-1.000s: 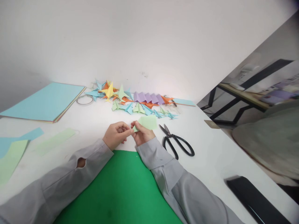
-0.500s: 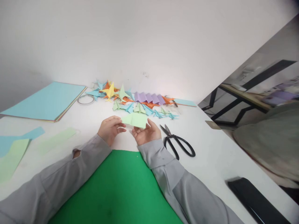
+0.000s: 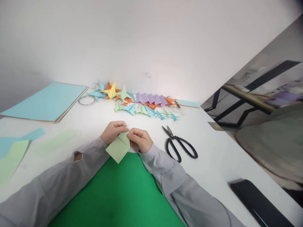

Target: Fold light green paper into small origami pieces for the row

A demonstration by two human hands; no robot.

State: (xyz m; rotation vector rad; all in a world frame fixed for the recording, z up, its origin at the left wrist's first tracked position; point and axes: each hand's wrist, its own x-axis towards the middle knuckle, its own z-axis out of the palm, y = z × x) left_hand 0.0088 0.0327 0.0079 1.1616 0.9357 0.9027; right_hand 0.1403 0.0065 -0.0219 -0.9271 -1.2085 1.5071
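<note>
A light green paper piece [image 3: 118, 148] hangs slantwise between my hands, its lower corner over the green mat [image 3: 115, 189]. My left hand [image 3: 115, 130] pinches its top edge, thumb and fingers pressed together. On the right side of the same paper, my right hand [image 3: 140, 139] is closed in a pinch, the fingertips of both hands nearly touching. Creases show near the paper's top. Beyond the hands, folded paper pieces in yellow [image 3: 111, 91], orange, blue and green lie beside a purple pleated strip [image 3: 151, 99].
Black-handled scissors [image 3: 174, 142] lie right of my hands, blades partly apart. A black object [image 3: 258, 201] sits at the lower right. Blue sheets [image 3: 47, 101] are stacked at the left, near a tape ring [image 3: 86, 100]. Green scraps [image 3: 56, 142] lie at left.
The green paper has been turned from lying level to hanging down at a slant. My right hand has turned over, and both hands have come closer together and closed on the paper's upper part.
</note>
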